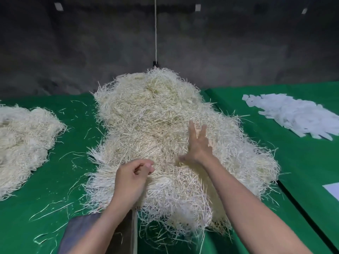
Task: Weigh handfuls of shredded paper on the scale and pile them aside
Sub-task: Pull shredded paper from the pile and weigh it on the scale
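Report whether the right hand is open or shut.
Open: the right hand has straight, spread fingers over the central shredded paper heap.

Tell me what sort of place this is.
Probably a packing or craft workshop bench: a big heap of shredded paper on a green table cover, a second pile to its left, white paper slips at right, bare grey wall behind.

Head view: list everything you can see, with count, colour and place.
large shredded paper pile: one, cream, centre of table.
smaller shredded paper pile: one, cream, left edge.
paper slips: one heap, white, far right.
table cover: at least one, green, under the piles.
grey slab: one, bottom edge under left forearm; possibly the scale.
cord: one, white, hanging down the dark wall.
left hand: one, fingers curled, at large pile's near edge; contents unclear.
right hand: one, fingers spread, over large pile.
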